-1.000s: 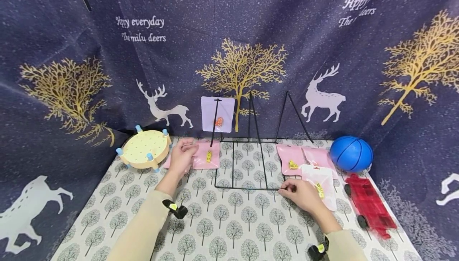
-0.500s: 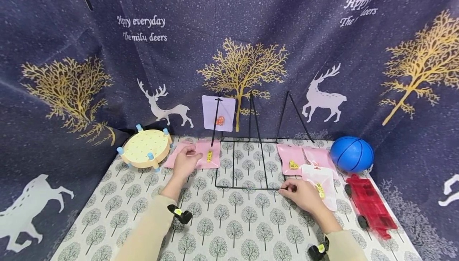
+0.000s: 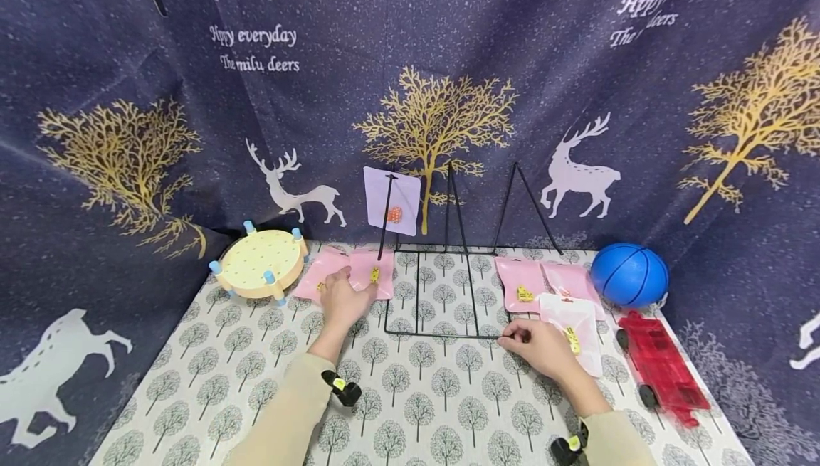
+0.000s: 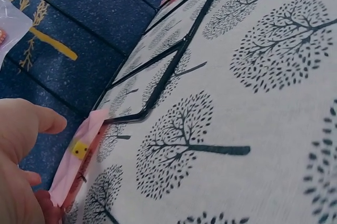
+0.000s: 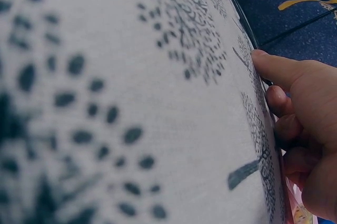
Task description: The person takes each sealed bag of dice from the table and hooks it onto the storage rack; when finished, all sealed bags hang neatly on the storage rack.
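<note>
My left hand [image 3: 344,302] reaches over two pink zip bags with yellow dice in them at the left. Its fingers overlap the left bag [image 3: 328,261], and its thumb side comes near the right bag [image 3: 384,287]. In the left wrist view the thumb and fingers are spread beside a pink bag [image 4: 68,169]. My right hand [image 3: 544,345] pinches the front right corner of a black wire rack [image 3: 442,336]. In the right wrist view its index fingertip [image 5: 259,58] is on the wire. A pale purple bag [image 3: 376,199] with orange-red dice hangs from the rack's left hook.
Right of the rack lie two more pink bags [image 3: 512,274] and a white bag [image 3: 589,316]. A blue ball [image 3: 628,274] and a red toy car [image 3: 666,366] stand at the right edge. A round yellow pegged stool [image 3: 259,263] is at the left.
My left hand has moved right and come down over the pink bags. The hanging purple bag has swung slightly. My right hand has stayed on the rack's corner.
</note>
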The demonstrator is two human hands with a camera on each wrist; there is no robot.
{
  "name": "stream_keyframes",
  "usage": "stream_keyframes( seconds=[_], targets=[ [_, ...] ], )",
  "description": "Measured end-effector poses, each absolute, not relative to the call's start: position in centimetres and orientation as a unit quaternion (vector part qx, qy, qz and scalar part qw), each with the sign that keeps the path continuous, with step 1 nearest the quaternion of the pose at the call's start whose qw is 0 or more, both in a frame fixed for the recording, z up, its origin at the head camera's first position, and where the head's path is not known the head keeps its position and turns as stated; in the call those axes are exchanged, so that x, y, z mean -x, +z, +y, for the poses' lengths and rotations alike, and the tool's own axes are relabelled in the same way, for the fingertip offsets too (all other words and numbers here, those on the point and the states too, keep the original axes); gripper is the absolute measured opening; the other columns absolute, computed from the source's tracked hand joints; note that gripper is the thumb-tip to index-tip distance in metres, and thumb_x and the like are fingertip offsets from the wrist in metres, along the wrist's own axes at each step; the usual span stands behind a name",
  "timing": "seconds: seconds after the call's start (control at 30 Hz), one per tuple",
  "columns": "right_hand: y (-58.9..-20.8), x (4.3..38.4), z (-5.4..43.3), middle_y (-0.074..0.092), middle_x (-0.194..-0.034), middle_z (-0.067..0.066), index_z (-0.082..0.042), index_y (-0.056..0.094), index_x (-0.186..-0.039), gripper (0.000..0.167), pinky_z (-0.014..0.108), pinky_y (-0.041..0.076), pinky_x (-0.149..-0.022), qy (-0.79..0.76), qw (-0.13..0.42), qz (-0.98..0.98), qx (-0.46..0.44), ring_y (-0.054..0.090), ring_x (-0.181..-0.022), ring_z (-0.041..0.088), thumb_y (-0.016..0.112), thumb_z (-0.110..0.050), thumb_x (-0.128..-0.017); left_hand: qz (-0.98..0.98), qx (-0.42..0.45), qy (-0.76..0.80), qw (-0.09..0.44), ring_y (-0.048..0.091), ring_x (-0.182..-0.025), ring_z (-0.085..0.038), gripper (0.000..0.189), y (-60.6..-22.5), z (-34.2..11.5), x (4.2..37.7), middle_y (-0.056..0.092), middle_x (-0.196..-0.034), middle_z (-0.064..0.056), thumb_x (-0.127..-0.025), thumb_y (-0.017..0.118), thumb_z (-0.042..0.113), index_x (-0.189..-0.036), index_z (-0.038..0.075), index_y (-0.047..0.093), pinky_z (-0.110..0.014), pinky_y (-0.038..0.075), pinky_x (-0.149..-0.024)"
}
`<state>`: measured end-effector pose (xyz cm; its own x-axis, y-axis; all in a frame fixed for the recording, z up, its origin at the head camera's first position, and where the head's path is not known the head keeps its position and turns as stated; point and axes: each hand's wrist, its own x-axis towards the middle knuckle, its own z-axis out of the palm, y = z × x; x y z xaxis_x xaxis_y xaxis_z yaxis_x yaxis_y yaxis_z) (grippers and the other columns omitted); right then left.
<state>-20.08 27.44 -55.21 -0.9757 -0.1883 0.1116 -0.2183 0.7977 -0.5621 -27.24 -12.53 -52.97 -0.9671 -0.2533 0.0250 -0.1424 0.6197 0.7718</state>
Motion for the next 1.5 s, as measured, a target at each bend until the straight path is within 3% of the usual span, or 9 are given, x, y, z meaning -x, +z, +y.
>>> stream_keyframes(
  seconds=[0.27, 0.47, 0.77, 1.0, 1.17, 1.33, 1.5],
  targets=[
    [-55.2, 20.1, 27.5, 0.055, -0.069, -0.019, -0.038, 0.068, -0.084, 0.016, 0.031, 0.043, -0.067, 0.3, 0.025, -0.948, -0.107, 0.051, -0.063, 0.007, 0.084, -0.041, -0.088, -0.921, -0.111, -0.369, 0.058, 0.037, -0.132, -0.048, 0.098, -53.8, -12.0, 28.0, 0.043, -0.146, -0.033, -0.086, 0.082, 0.045, -0.153, -0.009, 0.036, -0.064, 0.028, -0.113],
    [-55.0, 20.0, 27.4, 0.054, -0.068, -0.018, -0.037, 0.069, -0.084, 0.016, 0.031, 0.042, -0.066, 0.299, 0.025, -0.948, -0.105, 0.05, -0.062, 0.007, 0.084, -0.04, -0.088, -0.925, -0.115, -0.354, 0.072, 0.04, -0.13, -0.048, 0.098, -54.4, -11.8, 28.1, 0.046, -0.141, -0.035, -0.082, 0.087, 0.037, -0.152, -0.009, 0.038, -0.058, 0.032, -0.112],
    [-54.9, 19.9, 27.3, 0.055, -0.068, -0.018, -0.036, 0.069, -0.083, 0.016, 0.031, 0.042, -0.065, 0.304, 0.029, -0.946, -0.104, 0.051, -0.062, 0.007, 0.085, -0.039, -0.087, -0.913, -0.116, -0.387, 0.064, 0.045, -0.132, -0.051, 0.097, -54.0, -12.2, 28.1, 0.049, -0.142, -0.034, -0.081, 0.089, 0.027, -0.153, -0.009, 0.035, -0.061, 0.035, -0.113],
    [-55.0, 20.0, 27.4, 0.055, -0.068, -0.018, -0.036, 0.07, -0.084, 0.016, 0.031, 0.042, -0.065, 0.303, 0.025, -0.947, -0.103, 0.051, -0.062, 0.007, 0.085, -0.04, -0.087, -0.903, -0.099, -0.409, 0.081, 0.058, -0.121, -0.048, 0.078, -54.0, -12.8, 28.2, 0.063, -0.128, -0.027, -0.079, 0.089, 0.019, -0.141, -0.006, 0.049, -0.062, 0.042, -0.105],
    [-55.0, 20.0, 27.4, 0.056, -0.069, -0.018, -0.036, 0.069, -0.085, 0.016, 0.031, 0.043, -0.066, 0.301, 0.019, -0.948, -0.102, 0.051, -0.063, 0.008, 0.084, -0.041, -0.087, -0.893, -0.101, -0.432, 0.078, 0.06, -0.119, -0.047, 0.075, -53.8, -13.1, 28.1, 0.064, -0.131, -0.026, -0.085, 0.083, 0.019, -0.147, -0.003, 0.046, -0.063, 0.044, -0.102],
    [-55.1, 20.0, 27.4, 0.055, -0.069, -0.018, -0.036, 0.069, -0.084, 0.016, 0.031, 0.042, -0.066, 0.298, 0.019, -0.949, -0.099, 0.051, -0.062, 0.008, 0.084, -0.041, -0.087, -0.883, -0.111, -0.454, 0.055, 0.065, -0.108, -0.04, 0.074, -53.8, -13.7, 28.1, 0.066, -0.126, -0.022, -0.09, 0.077, 0.018, -0.151, -0.001, 0.04, -0.055, 0.052, -0.093],
    [-55.1, 20.0, 27.3, 0.055, -0.069, -0.018, -0.037, 0.069, -0.084, 0.016, 0.032, 0.042, -0.067, 0.298, 0.019, -0.949, -0.096, 0.051, -0.063, 0.008, 0.084, -0.041, -0.087, -0.88, -0.104, -0.459, 0.056, 0.066, -0.099, -0.033, 0.064, -53.9, -14.4, 28.1, 0.07, -0.115, -0.017, -0.089, 0.073, 0.014, -0.146, -0.001, 0.048, -0.05, 0.052, -0.09]
  ],
)
